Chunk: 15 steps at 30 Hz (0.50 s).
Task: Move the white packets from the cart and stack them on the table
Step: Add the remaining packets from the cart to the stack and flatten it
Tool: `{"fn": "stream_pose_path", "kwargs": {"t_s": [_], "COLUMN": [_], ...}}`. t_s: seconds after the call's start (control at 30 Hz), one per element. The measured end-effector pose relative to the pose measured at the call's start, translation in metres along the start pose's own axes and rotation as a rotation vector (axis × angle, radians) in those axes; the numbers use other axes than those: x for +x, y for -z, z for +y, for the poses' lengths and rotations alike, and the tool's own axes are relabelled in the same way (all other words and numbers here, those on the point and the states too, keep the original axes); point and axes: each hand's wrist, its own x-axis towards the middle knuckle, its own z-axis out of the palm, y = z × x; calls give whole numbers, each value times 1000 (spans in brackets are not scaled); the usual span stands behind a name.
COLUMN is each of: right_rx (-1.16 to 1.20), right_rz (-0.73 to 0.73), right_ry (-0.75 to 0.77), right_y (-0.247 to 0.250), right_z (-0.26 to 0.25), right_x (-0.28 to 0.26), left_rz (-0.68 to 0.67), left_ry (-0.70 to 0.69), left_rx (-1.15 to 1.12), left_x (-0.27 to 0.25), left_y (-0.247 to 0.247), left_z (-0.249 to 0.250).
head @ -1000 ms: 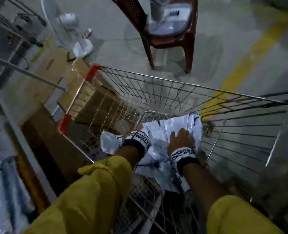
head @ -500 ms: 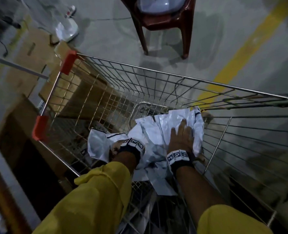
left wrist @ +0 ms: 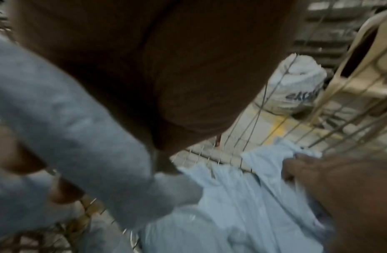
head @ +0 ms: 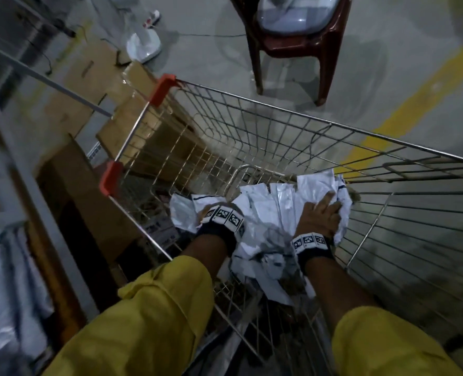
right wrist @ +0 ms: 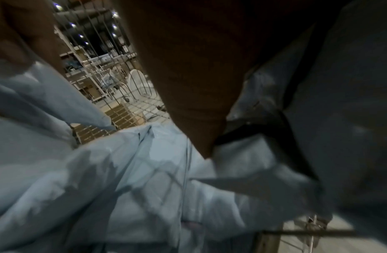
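Inside the wire cart [head: 279, 115], the right hand [head: 319, 215] presses flat at 2 o'clock on the white packets [head: 268, 210], the left hand [head: 211, 213] grips their 9 o'clock edge — best gathered snugly before lifting.

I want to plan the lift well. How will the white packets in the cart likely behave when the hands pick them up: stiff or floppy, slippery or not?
The white packets look crumpled and folded, so probably floppy and sagging. Their surface shines, so perhaps slippery. They overlap loosely in the cart under the right hand, so some may slide off.
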Motion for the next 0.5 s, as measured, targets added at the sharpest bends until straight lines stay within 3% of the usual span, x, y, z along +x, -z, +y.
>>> {"fn": "stream_pose_path", "kwargs": {"t_s": [0.2, 0.3, 0.5], "right_rx": [147, 308, 286], "right_rz": [-86, -155, -6], "right_ry": [62, 89, 200], "right_y": [54, 96, 162], "right_z": [9, 19, 42], "right_x": [-35, -67, -155], "left_rz": [271, 285, 581], "left_ry": [178, 208, 169], "left_rx": [-296, -576, -774], "left_x": [-57, -81, -172], "left_y": [11, 11, 1], "left_z": [-8, -16, -27]}}
